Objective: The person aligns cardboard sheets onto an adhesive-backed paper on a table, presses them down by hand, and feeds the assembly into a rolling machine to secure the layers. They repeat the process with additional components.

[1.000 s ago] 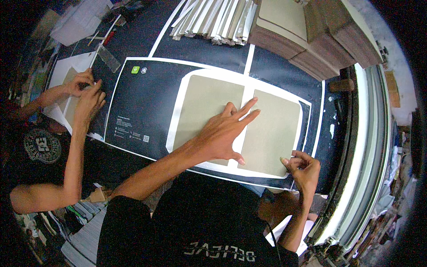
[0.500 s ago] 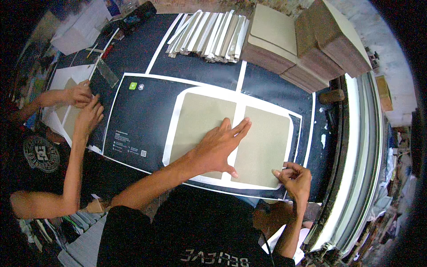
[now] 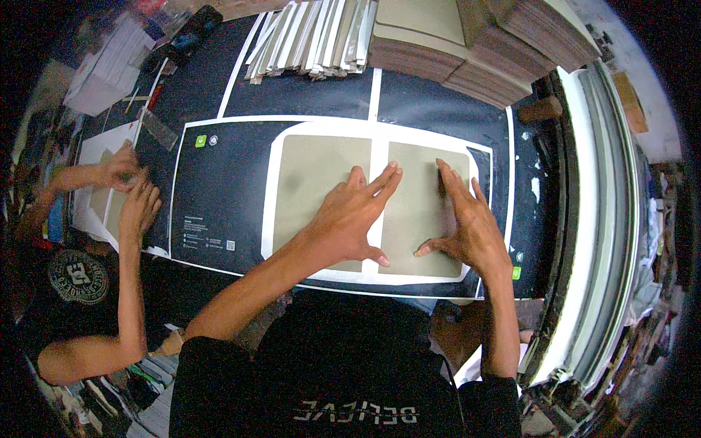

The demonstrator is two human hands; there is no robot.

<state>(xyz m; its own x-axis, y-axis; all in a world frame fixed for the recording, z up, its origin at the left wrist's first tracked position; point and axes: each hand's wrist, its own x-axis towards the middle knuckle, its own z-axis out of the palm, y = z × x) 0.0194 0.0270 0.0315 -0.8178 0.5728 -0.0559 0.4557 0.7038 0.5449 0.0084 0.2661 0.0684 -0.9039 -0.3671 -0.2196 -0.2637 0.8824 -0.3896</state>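
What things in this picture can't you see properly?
- Middle of the left grey board, head view: the left hand lies flat over it.
- Part of the right grey board: covered by the right hand.
- Small print on the dark sheet: too small to tell.
- What the co-worker's hands press on: their fingers hide it.
- Brown board stacks: cut off by the top edge.

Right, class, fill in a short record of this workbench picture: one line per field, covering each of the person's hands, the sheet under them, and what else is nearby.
left hand: left hand flat, fingers spread, on left grey board
right hand: right hand flat on right grey board
sheet: dark printed sheet with white borders, under both boards
behind: stacked boards; folded strips
left side: co-worker's hands on another sheet
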